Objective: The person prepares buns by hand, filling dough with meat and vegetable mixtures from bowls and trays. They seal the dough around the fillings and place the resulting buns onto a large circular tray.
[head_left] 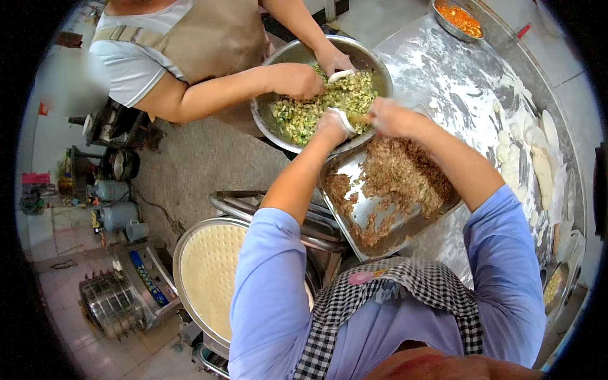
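Note:
My left hand (331,131) cups a round white dough wrapper (342,118) above the near rim of a large steel bowl (259,120). Chopped green and yellow filling (294,120) fills the bowl. My right hand (394,118), smeared by motion, is closed around a short yellowish stick (361,118) whose tip points at the wrapper. Below my right hand, a square steel tray (354,247) holds brown minced filling (405,174). Across the bowl, a co-worker's one hand (334,59) holds another piece of dough (341,75), while their other hand (296,81) reaches over the green filling.
A floured metal table (411,57) extends to the right, with dough pieces (541,171) along its far side. At its top corner sits a bowl of orange shreds (459,20). A round perforated tray (212,272) stands at my left, beside metal tubing (237,206).

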Demonstrator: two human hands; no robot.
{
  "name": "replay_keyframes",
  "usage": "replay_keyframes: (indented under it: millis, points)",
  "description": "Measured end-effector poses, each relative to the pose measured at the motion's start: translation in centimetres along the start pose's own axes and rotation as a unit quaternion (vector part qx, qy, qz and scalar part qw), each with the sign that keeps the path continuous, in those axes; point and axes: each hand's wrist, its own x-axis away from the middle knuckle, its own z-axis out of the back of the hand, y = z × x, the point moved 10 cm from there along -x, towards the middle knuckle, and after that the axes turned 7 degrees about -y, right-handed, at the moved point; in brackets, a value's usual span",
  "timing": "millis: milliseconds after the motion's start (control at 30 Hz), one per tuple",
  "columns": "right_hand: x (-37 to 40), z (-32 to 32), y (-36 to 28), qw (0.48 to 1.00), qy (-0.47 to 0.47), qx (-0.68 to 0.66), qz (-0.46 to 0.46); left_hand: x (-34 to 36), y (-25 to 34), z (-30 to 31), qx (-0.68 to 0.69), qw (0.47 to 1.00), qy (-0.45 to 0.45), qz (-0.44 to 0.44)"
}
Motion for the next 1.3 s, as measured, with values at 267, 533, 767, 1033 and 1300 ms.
replay_keyframes:
  millis: [267, 533, 767, 1033, 1300]
  points:
    - [2.0, 3.4, 0.4, 0.999, 0.001, 0.045, 0.004, 1.0, -0.9, 1.9, 0.118, 0.992, 0.039, 0.016]
    - [0.5, -0.7, -1.2, 0.995, 0.025, -0.054, 0.075, -0.1, -1.7, 0.1, 0.136, 0.990, 0.031, 0.017]
    - [2.7, 4.8, 0.5, 0.998, 0.007, 0.034, -0.051, 0.4, -1.8, 0.4, 0.162, 0.986, 0.029, -0.010]
    - [1.8, -0.1, -2.2, 0.998, -0.046, -0.013, 0.035, 0.3, -1.8, 0.9, 0.129, 0.991, 0.047, -0.008]
    - [-0.7, -0.7, -0.5, 0.990, -0.090, -0.102, 0.021, -7.8, -6.3, -6.8, 0.192, 0.981, 0.027, -0.028]
